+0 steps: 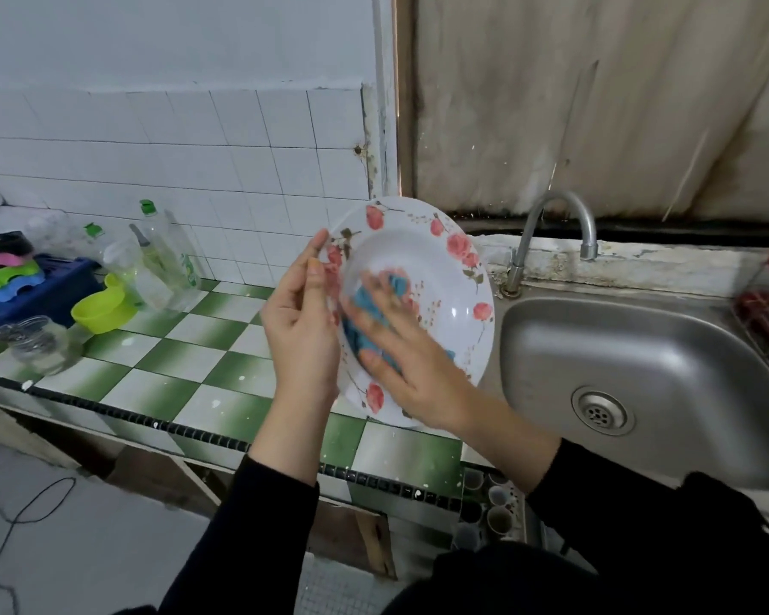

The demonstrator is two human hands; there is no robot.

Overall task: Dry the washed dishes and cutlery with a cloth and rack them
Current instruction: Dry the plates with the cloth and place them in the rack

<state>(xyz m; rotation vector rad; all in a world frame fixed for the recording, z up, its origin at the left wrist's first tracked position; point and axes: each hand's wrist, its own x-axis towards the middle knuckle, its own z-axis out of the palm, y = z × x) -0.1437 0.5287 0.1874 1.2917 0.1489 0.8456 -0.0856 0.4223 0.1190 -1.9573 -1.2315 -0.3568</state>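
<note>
Blue cloth (pixel 374 324) lies flat under the straight, spread fingers of the right hand (pixel 414 366), which presses it into the well of the flowered plate (pixel 436 264); an open palm likely covers more wet surface than a pinch would. The left hand (pixel 303 321) grips the plate's rim at nine o'clock, thumb on the face. It holds the plate tilted up above the tabletop (pixel 223 370), so the well faces the wiping hand. At three o'clock of the plate lies the steel sink (pixel 640 348). Beyond it, cut off by the edge of view, is what looks like a red rack (pixel 764 312), probably the plate's destination once dry.
</note>
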